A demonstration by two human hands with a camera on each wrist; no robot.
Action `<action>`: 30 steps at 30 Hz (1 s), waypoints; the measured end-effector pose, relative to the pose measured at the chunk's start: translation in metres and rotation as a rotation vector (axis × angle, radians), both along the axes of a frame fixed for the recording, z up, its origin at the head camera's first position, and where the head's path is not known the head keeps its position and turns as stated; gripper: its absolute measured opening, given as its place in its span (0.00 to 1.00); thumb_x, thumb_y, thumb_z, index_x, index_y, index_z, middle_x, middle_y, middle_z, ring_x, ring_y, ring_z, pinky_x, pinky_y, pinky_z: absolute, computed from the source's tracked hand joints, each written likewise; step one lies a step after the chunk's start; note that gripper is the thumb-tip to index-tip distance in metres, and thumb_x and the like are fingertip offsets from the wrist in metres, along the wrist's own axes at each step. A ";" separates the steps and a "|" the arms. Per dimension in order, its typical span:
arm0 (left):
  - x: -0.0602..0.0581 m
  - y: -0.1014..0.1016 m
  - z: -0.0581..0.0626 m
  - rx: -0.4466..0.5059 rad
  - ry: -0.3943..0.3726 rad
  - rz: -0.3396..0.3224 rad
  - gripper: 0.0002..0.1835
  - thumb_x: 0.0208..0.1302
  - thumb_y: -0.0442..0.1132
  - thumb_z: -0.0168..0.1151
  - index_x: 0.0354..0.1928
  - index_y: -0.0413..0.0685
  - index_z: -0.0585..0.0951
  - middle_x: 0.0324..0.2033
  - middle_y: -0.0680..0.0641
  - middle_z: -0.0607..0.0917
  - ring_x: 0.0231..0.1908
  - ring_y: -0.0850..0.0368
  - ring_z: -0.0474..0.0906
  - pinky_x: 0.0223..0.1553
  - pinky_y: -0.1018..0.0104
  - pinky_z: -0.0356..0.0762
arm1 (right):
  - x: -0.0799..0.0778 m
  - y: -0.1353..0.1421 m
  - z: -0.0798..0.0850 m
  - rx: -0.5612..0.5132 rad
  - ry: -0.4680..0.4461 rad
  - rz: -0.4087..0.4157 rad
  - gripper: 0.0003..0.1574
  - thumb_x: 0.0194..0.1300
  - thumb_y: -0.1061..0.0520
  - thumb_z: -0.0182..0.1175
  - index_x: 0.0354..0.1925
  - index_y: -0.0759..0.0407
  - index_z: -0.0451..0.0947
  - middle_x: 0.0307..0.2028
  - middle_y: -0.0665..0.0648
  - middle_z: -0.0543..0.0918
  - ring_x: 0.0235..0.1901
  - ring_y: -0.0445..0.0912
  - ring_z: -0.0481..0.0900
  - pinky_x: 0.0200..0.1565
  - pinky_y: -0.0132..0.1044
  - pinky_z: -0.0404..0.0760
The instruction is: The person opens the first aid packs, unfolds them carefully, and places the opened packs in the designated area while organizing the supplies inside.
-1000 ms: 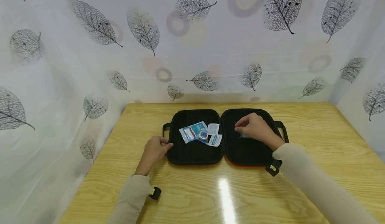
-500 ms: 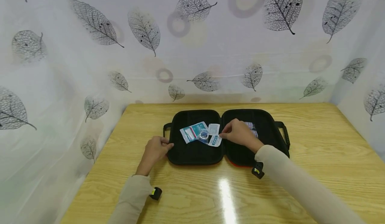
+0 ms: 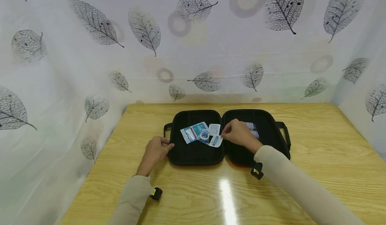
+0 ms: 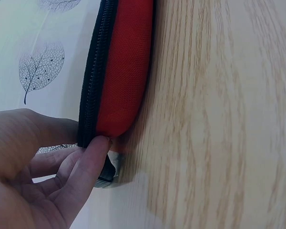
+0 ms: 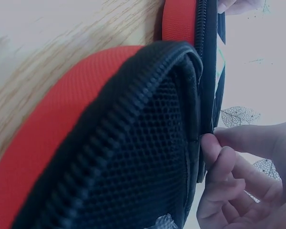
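Note:
A black-lined, red-sided zip case (image 3: 196, 158) lies unfolded on the wooden table. My left hand (image 3: 155, 149) grips its left rim; in the left wrist view, fingers and thumb pinch the zipper edge. My right hand (image 3: 239, 134) is at the hinge, thumb and forefinger pinching the right corner of a small white packet (image 3: 215, 141) with blue print. Beside that packet lie another white packet (image 3: 214, 129), a teal-and-white pouch (image 3: 193, 131) and a clear round item (image 3: 204, 135). In the right wrist view the packet is mostly hidden behind the case edge.
The case's right half holds small clear-wrapped items with purplish labels (image 3: 253, 129), partly covered by my right hand. Carrying handles stick out at the left (image 3: 166, 128) and right (image 3: 284, 136). A leaf-print curtain (image 3: 193, 57) hangs behind the table (image 3: 187, 191).
My right hand has moved left from over the case's right half to the white packet at the hinge, uncovering the labelled items. My left hand stays on the left rim.

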State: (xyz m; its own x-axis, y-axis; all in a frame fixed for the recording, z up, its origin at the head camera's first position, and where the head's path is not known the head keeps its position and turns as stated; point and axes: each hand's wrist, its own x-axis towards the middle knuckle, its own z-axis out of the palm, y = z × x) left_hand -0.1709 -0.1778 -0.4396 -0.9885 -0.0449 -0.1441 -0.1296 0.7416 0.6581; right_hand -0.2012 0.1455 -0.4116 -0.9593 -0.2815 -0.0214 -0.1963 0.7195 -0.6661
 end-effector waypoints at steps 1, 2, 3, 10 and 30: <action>0.000 0.000 0.000 0.000 0.000 0.000 0.15 0.66 0.39 0.70 0.46 0.34 0.85 0.32 0.44 0.88 0.23 0.58 0.82 0.29 0.63 0.81 | 0.000 0.000 0.000 -0.001 -0.004 0.000 0.06 0.61 0.60 0.70 0.29 0.61 0.88 0.26 0.53 0.85 0.25 0.45 0.75 0.27 0.37 0.73; 0.000 0.000 0.000 -0.001 0.000 -0.001 0.15 0.66 0.39 0.70 0.46 0.33 0.85 0.31 0.44 0.88 0.22 0.58 0.82 0.29 0.63 0.81 | 0.000 0.000 0.001 -0.001 -0.010 -0.002 0.06 0.61 0.60 0.71 0.29 0.61 0.88 0.26 0.53 0.85 0.25 0.45 0.75 0.27 0.37 0.74; 0.000 0.000 0.000 -0.001 0.000 -0.001 0.15 0.66 0.39 0.70 0.46 0.33 0.85 0.31 0.44 0.88 0.22 0.58 0.82 0.29 0.63 0.81 | 0.001 -0.001 0.001 0.000 -0.015 -0.005 0.06 0.61 0.59 0.71 0.29 0.61 0.88 0.26 0.53 0.85 0.25 0.45 0.75 0.27 0.37 0.74; 0.000 0.000 0.000 -0.005 0.002 0.001 0.15 0.66 0.39 0.70 0.46 0.34 0.85 0.31 0.44 0.88 0.23 0.58 0.82 0.29 0.63 0.81 | 0.000 -0.003 0.001 0.012 0.003 -0.007 0.06 0.58 0.59 0.73 0.28 0.61 0.87 0.26 0.53 0.85 0.25 0.45 0.76 0.28 0.37 0.75; -0.001 0.000 0.000 -0.010 0.001 0.002 0.15 0.66 0.40 0.70 0.46 0.34 0.85 0.31 0.45 0.88 0.24 0.58 0.82 0.29 0.63 0.80 | 0.000 0.000 0.000 -0.014 -0.052 -0.002 0.05 0.59 0.61 0.72 0.30 0.62 0.86 0.29 0.55 0.85 0.25 0.46 0.77 0.28 0.37 0.77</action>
